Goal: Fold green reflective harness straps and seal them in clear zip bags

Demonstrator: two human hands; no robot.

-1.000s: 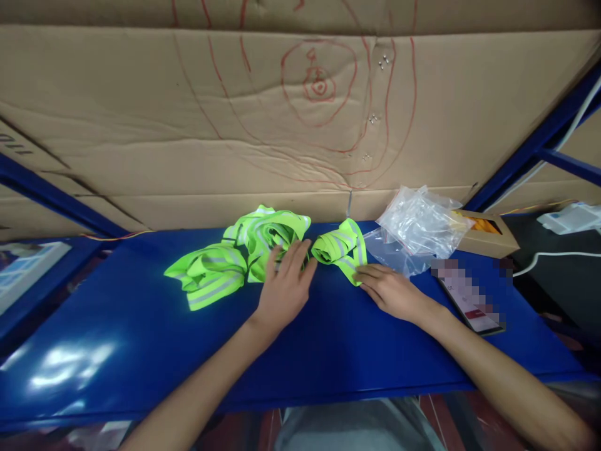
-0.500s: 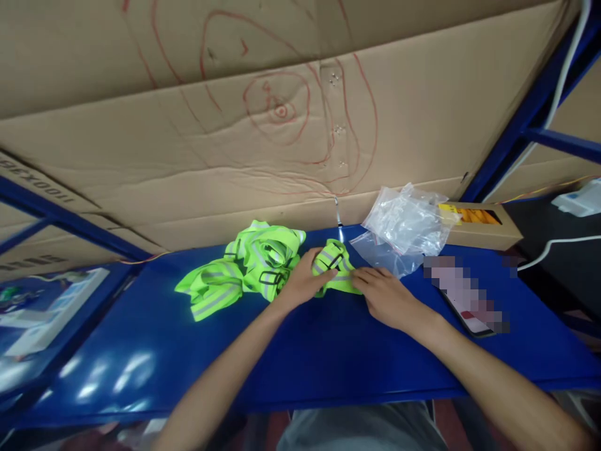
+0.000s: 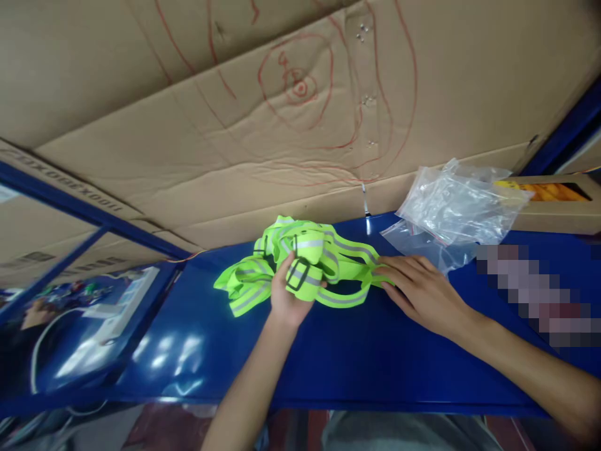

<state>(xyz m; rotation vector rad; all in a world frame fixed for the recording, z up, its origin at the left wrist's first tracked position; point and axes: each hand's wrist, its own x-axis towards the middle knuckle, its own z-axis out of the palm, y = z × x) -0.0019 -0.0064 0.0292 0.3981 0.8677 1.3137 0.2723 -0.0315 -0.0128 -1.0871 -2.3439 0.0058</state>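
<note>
My left hand (image 3: 285, 297) grips a bunched neon-green reflective strap (image 3: 307, 275) with a black buckle, lifted a little over the blue table (image 3: 357, 357). That strap runs right as a loop to my right hand (image 3: 425, 291), whose fingers pinch its far end against the table. Behind and left of my left hand lies a pile of more neon-green reflective straps (image 3: 248, 282).
Clear plastic bags (image 3: 453, 207) lie at the back right beside a cardboard box with orange contents (image 3: 554, 200). A blurred flat item (image 3: 530, 288) lies right of my right hand. A big cardboard sheet with red scribbles (image 3: 291, 106) stands behind the table.
My left hand left the pile, took the small folded strap and pulled it left. The strap has opened into a long loop between both hands. The camera swung left.
</note>
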